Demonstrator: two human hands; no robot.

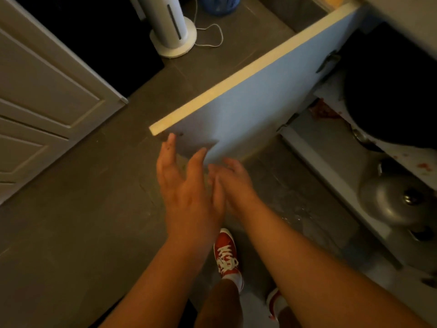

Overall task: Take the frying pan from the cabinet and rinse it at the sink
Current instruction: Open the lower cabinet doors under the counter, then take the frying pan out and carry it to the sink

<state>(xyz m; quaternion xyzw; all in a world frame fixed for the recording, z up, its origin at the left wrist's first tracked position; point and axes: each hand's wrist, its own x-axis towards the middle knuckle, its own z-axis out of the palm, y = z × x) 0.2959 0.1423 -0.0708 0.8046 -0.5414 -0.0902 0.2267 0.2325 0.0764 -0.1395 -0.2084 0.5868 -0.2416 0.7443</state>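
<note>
A low cabinet on the right stands with its white door [255, 100] swung wide over the floor. On the stained upper shelf sits a large dark round pan [392, 95], partly cut off by the frame edge. A shiny metal lid [390, 200] with a knob lies on the lower shelf. My left hand [189, 185] hovers just below the door's free corner, fingers spread, holding nothing. My right hand [234, 183] is beside it, fingers loosely curled, empty, left of the cabinet opening. No sink is in view.
Dark grey floor tiles [89, 221] stretch left. A white panelled door [42, 110] stands at far left. A white tower appliance [172, 27] with a trailing cord sits at the top, a blue object behind it. My red sneakers [225, 254] are below the hands.
</note>
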